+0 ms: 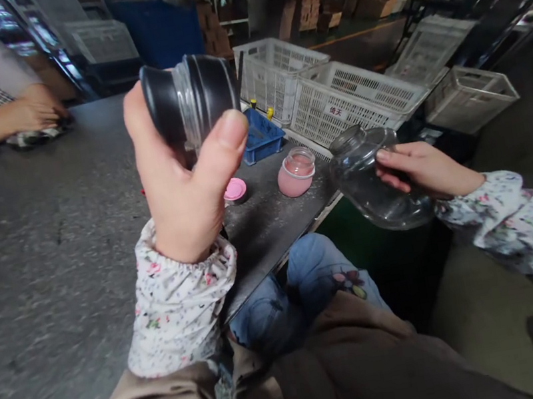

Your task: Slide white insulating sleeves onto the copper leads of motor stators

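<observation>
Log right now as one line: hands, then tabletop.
left hand: holding black cylindrical part | right hand: holding clear vessel | tabletop: pink jar, blue tray

clear vessel (373, 203): smooth, glossy | black piece (212, 86): glossy | sleeve (178, 314): cloth

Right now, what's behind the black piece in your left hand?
Past the right side of the black piece, a blue tray and white crates show. Whatever lies directly behind it and the left hand is covered.
</observation>
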The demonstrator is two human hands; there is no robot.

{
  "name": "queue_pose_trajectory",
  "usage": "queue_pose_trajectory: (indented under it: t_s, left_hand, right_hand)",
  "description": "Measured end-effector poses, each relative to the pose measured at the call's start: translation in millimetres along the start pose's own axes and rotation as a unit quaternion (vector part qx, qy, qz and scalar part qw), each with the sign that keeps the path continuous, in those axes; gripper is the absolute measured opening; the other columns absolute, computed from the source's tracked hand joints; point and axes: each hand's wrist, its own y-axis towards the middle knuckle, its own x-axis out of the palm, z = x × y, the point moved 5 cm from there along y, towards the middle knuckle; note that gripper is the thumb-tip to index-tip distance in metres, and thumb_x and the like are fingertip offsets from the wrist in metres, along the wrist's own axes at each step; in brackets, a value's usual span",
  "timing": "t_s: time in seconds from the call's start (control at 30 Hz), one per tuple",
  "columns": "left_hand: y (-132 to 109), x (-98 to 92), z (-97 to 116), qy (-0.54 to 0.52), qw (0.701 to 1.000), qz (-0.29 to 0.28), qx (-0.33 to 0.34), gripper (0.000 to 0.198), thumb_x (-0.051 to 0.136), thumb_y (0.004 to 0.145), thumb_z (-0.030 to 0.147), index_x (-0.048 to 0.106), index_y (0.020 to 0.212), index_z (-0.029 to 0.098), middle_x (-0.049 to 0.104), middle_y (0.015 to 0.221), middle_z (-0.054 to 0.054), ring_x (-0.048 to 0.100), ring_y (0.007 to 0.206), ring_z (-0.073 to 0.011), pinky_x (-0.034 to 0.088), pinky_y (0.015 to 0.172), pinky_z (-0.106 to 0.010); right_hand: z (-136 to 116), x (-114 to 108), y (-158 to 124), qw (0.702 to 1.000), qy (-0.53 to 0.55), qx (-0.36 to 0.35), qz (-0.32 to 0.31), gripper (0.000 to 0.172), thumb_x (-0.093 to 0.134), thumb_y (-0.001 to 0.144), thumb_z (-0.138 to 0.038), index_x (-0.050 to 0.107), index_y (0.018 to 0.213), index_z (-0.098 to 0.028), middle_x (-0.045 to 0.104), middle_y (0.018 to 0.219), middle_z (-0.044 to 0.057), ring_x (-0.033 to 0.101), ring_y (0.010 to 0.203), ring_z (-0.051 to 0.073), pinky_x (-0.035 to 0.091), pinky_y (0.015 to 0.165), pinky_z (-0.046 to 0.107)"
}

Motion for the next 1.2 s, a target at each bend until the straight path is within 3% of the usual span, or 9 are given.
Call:
queue_pose_trajectory:
  t_s: [0.07, 0.13, 0.27, 0.47, 0.67, 0.9, 1.03, 1.2]
  left_hand:
    - [0.2, -2.1, 6.5, -0.020, 0.999, 0.005, 0.039, 0.069, 0.072, 0.083, 0.076, 0.052, 0.126, 0.026, 0.062, 0.109, 0.003, 0.061, 0.095, -0.0144, 0.055, 0.091, -0.030]
    - [0.8, -3.4, 10.6, -0.019, 0.997, 0.014, 0.067, 0.061, 0.071, 0.086, 0.071, 0.054, 0.124, 0.026, 0.063, 0.107, 0.003, 0.061, 0.093, -0.0132, 0.056, 0.087, -0.028]
    - [2.3, -3.2, 17.9, -0.037, 0.993, 0.037, 0.109, 0.057, 0.073, 0.087, 0.067, 0.055, 0.121, 0.025, 0.064, 0.101, 0.003, 0.063, 0.085, -0.0112, 0.057, 0.077, -0.025]
    - [3.0, -2.7, 27.1, -0.058, 0.992, 0.038, 0.104, 0.058, 0.077, 0.083, 0.068, 0.060, 0.112, 0.021, 0.067, 0.101, 0.002, 0.065, 0.091, -0.0121, 0.058, 0.082, -0.027]
    - [1.6, -2.5, 29.1, -0.075, 0.990, 0.055, 0.102, 0.055, 0.080, 0.082, 0.066, 0.062, 0.108, 0.021, 0.068, 0.098, 0.001, 0.066, 0.092, -0.0136, 0.059, 0.083, -0.031]
    - [0.2, -1.5, 28.7, -0.071, 0.993, 0.032, 0.091, 0.059, 0.079, 0.083, 0.067, 0.060, 0.115, 0.021, 0.067, 0.104, 0.002, 0.066, 0.099, -0.0130, 0.057, 0.092, -0.029]
    - [-0.2, -0.4, 28.2, -0.090, 0.988, 0.033, 0.119, 0.060, 0.079, 0.084, 0.065, 0.060, 0.118, 0.019, 0.067, 0.103, 0.002, 0.067, 0.098, -0.0114, 0.056, 0.092, -0.027]
    - [0.6, -0.2, 29.5, -0.098, 0.986, 0.041, 0.128, 0.059, 0.081, 0.083, 0.062, 0.061, 0.118, 0.019, 0.070, 0.103, 0.003, 0.067, 0.098, -0.0097, 0.056, 0.090, -0.024]
  right_hand:
    - [-6.1, 1.3, 5.7, 1.000, -0.027, 0.012, 0.000, 0.047, 0.079, 0.087, -0.048, 0.062, 0.063, -0.012, 0.054, 0.045, 0.000, 0.044, 0.035, 0.004, 0.028, 0.036, 0.015]
    - [-12.6, 4.6, 9.8, 0.999, -0.047, 0.024, -0.005, 0.042, 0.072, 0.094, -0.037, 0.061, 0.062, -0.012, 0.052, 0.043, -0.001, 0.043, 0.033, 0.003, 0.027, 0.036, 0.015]
    - [-25.0, 12.4, 15.2, 0.995, -0.087, 0.038, -0.017, 0.043, 0.071, 0.094, -0.033, 0.059, 0.059, -0.012, 0.050, 0.042, -0.003, 0.041, 0.031, 0.002, 0.027, 0.036, 0.014]
    - [-38.4, 21.6, 20.0, 0.985, -0.157, 0.058, -0.027, 0.042, 0.060, 0.100, -0.026, 0.057, 0.061, -0.013, 0.049, 0.041, -0.005, 0.038, 0.030, 0.001, 0.026, 0.037, 0.014]
    - [-39.7, 20.9, 28.9, 0.983, -0.175, 0.056, -0.029, 0.040, 0.065, 0.097, -0.032, 0.057, 0.063, -0.012, 0.049, 0.039, -0.005, 0.037, 0.029, 0.000, 0.024, 0.038, 0.014]
    - [-47.7, 23.5, 32.2, 0.973, -0.217, 0.072, -0.029, 0.038, 0.062, 0.098, -0.025, 0.057, 0.064, -0.010, 0.048, 0.038, -0.006, 0.037, 0.028, -0.001, 0.022, 0.038, 0.011]
    - [-55.4, 27.0, 31.3, 0.964, -0.249, 0.085, -0.029, 0.038, 0.063, 0.097, -0.025, 0.056, 0.062, -0.011, 0.048, 0.038, -0.005, 0.037, 0.028, 0.000, 0.023, 0.038, 0.012]
    - [-55.4, 23.0, 35.0, 0.975, -0.208, 0.069, -0.015, 0.037, 0.071, 0.092, -0.025, 0.058, 0.061, -0.009, 0.048, 0.037, -0.004, 0.037, 0.028, 0.000, 0.021, 0.038, 0.014]
